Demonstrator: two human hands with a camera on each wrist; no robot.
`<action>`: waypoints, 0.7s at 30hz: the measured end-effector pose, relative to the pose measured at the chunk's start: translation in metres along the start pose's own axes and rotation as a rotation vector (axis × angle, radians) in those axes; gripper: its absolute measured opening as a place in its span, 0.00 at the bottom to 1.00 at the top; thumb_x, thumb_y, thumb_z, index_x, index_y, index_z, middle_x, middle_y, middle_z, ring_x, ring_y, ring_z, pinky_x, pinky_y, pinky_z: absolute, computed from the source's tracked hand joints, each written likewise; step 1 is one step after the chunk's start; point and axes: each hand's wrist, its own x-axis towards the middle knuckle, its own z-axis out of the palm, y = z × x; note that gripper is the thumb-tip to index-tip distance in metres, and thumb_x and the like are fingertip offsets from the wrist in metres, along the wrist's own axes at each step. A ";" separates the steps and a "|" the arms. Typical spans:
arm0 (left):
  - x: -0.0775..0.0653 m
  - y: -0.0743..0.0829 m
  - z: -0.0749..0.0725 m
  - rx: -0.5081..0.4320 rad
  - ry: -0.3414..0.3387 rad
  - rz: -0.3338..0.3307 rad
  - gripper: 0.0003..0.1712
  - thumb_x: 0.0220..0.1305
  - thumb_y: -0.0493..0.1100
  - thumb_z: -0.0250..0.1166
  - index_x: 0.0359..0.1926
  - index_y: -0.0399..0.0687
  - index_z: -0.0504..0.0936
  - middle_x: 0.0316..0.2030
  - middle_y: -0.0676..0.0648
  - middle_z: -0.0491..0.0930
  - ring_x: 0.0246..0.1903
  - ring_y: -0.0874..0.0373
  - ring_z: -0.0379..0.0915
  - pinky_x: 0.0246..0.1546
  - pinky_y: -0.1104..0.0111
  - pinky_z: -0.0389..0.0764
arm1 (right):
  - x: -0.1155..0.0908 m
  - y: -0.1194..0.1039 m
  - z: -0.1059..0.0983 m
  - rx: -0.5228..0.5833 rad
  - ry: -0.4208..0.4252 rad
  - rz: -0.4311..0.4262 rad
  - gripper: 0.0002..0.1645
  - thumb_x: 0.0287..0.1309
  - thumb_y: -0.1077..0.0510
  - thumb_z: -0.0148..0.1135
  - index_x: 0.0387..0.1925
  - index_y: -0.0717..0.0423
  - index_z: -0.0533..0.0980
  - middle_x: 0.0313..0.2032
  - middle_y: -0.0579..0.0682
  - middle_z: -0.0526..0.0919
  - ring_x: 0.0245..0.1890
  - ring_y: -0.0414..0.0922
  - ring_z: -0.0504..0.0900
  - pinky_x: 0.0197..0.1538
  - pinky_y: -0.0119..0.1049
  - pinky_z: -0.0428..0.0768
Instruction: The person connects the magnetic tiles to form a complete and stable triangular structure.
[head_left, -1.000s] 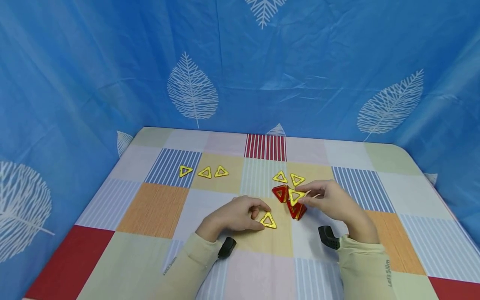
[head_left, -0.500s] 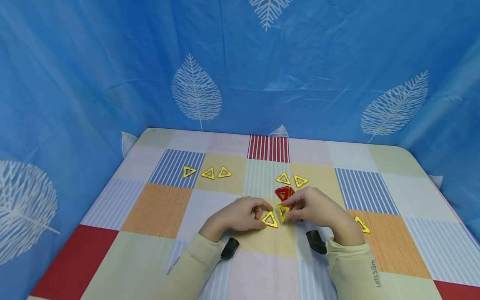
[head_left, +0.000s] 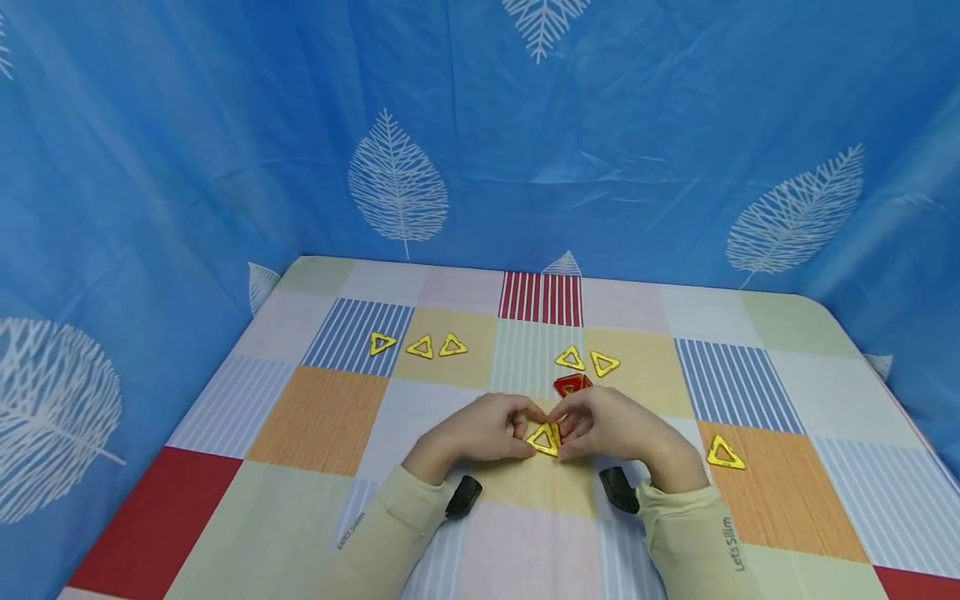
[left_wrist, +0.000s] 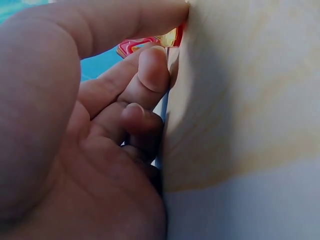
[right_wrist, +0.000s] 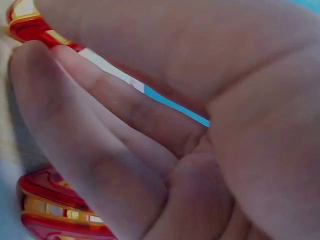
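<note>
Two small yellow triangle tiles meet between the fingertips of both hands near the table's middle. My left hand (head_left: 491,429) pinches the left yellow triangle tile (head_left: 542,440) between thumb and forefinger, low over the cloth. From the other side my right hand (head_left: 607,425) pinches the right yellow triangle tile (head_left: 556,435), tilted against the first one. In the right wrist view, red and yellow edges of a tile (right_wrist: 27,25) show at the fingertips. Red triangle tiles (head_left: 572,384) lie just beyond the right hand, partly hidden by it; a red tile stack (right_wrist: 62,207) shows below its fingers.
Three yellow triangle tiles (head_left: 422,346) lie apart in a row at the back left. Two more yellow tiles (head_left: 571,358) rest behind the red ones. Another yellow tile (head_left: 725,452) lies to the right, on an orange patch of the patchwork tablecloth (head_left: 795,500). A blue curtain (head_left: 637,125) hangs behind.
My right hand has moved left and down from above the red tiles, bringing its yellow tile up against the left hand's tile. The left hand stays put. The far right tile has come into view.
</note>
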 end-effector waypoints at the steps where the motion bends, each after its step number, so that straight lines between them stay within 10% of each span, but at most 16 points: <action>1: 0.000 0.000 0.000 -0.008 0.004 -0.003 0.20 0.57 0.37 0.74 0.52 0.46 0.84 0.23 0.54 0.75 0.23 0.63 0.67 0.33 0.71 0.70 | 0.001 0.000 0.001 0.001 0.004 0.003 0.24 0.44 0.61 0.82 0.45 0.63 0.83 0.30 0.45 0.84 0.31 0.40 0.84 0.37 0.35 0.82; 15: -0.006 -0.002 -0.011 -0.062 0.048 -0.022 0.24 0.55 0.39 0.76 0.54 0.45 0.82 0.27 0.53 0.77 0.25 0.62 0.69 0.33 0.70 0.72 | 0.010 -0.006 0.010 -0.064 0.114 0.068 0.21 0.34 0.63 0.86 0.32 0.61 0.84 0.25 0.45 0.82 0.26 0.41 0.80 0.33 0.36 0.80; 21: -0.016 -0.019 -0.037 -0.117 0.259 -0.014 0.20 0.60 0.38 0.72 0.54 0.42 0.82 0.32 0.52 0.78 0.30 0.58 0.72 0.33 0.66 0.74 | 0.007 -0.004 0.013 -0.042 0.130 0.136 0.22 0.33 0.62 0.87 0.34 0.59 0.85 0.26 0.45 0.82 0.27 0.41 0.80 0.35 0.36 0.80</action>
